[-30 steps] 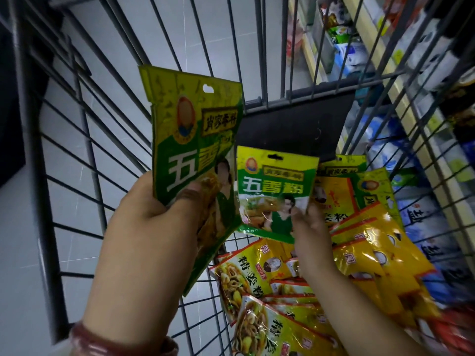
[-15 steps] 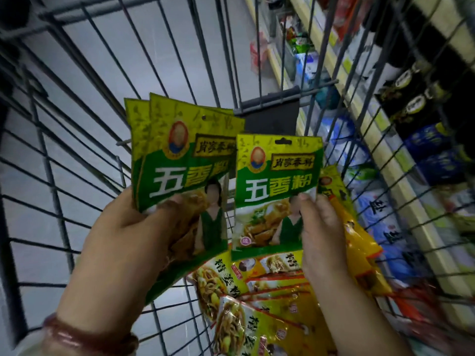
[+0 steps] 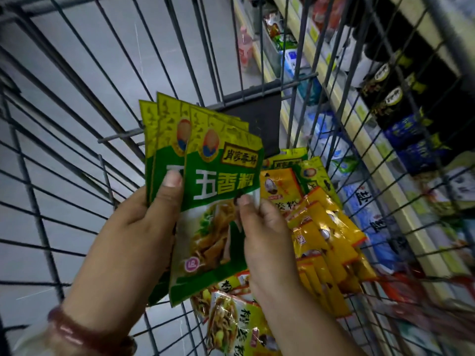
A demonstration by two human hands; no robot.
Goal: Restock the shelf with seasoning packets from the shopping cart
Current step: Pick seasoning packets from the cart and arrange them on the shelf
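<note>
While caged on every side by thin grey wire bars, crossing in a wide grid: the shopping cart [image 3: 77, 155], metal, with pale smooth floor showing through. Beyond the right wall, a long store shelf [image 3: 365, 140] with a cream edge strip, stacked with dark round-capped bottles [image 3: 385, 83] and soft blue-and-white bags [image 3: 370, 217]. At the cart's far end, a flat black rectangular panel [image 3: 259, 124] hung on the bars. Heaped against the right side of the cart floor, a slumped pile of glossy yellow packets [image 3: 323, 227], flat, crinkled, overlapping like tiles. Nearer the bottom edge, more shiny packets [image 3: 228, 327] printed with noodles. Raised above the cart's middle, a fan of three green seasoning packets [image 3: 216, 201], flat rectangular foil pouches with yellow tops, white and yellow characters, a food photo on the front one. Clamped around the fan's left edge, the left hand [image 3: 133, 235], thumb flat across the front, fingers behind. Pinching the front packet's right edge between thumb and curled fingers, the right hand [image 3: 267, 227]. Round the left wrist, a bracelet [image 3: 77, 332] of smooth reddish-brown beads over a pale sleeve.
</note>
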